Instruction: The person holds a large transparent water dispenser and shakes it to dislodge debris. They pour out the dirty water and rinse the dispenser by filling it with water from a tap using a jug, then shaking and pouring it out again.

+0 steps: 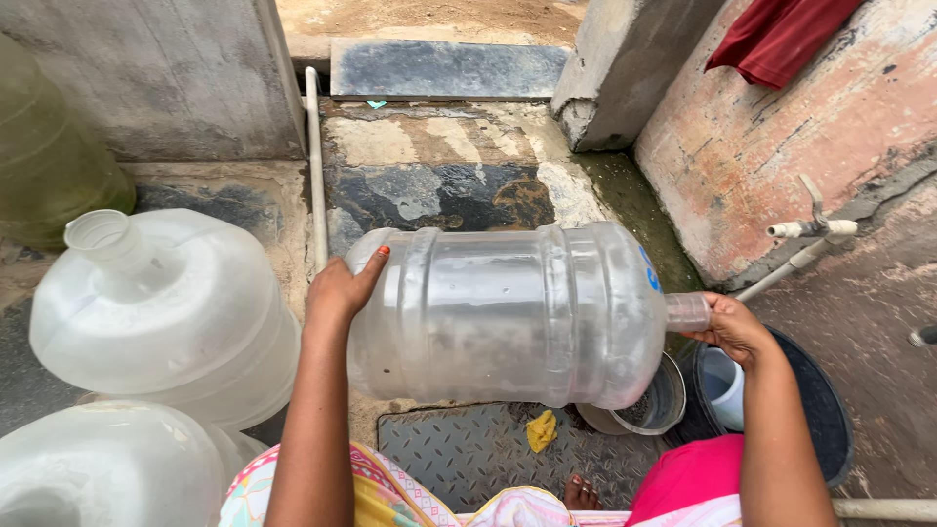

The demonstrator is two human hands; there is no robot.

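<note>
I hold a large clear plastic water jug point(508, 312) sideways in front of me, its neck pointing right. My left hand point(342, 288) presses flat against the jug's base, fingers spread. My right hand point(732, 327) is wrapped around the jug's narrow neck, covering the mouth. The jug hangs above a wet stone floor and a metal chequer plate point(468, 449). A little water seems to lie inside it.
Two more clear jugs, one point(166, 312) upright and one point(107, 468) below it, stand at the left, with a greenish jug point(49, 156) behind. A steel bowl point(664, 400), a dark tub point(820, 410) holding a white cup, a wall tap point(815, 229), a white pipe point(314, 166) and a yellow cloth point(542, 429) lie about.
</note>
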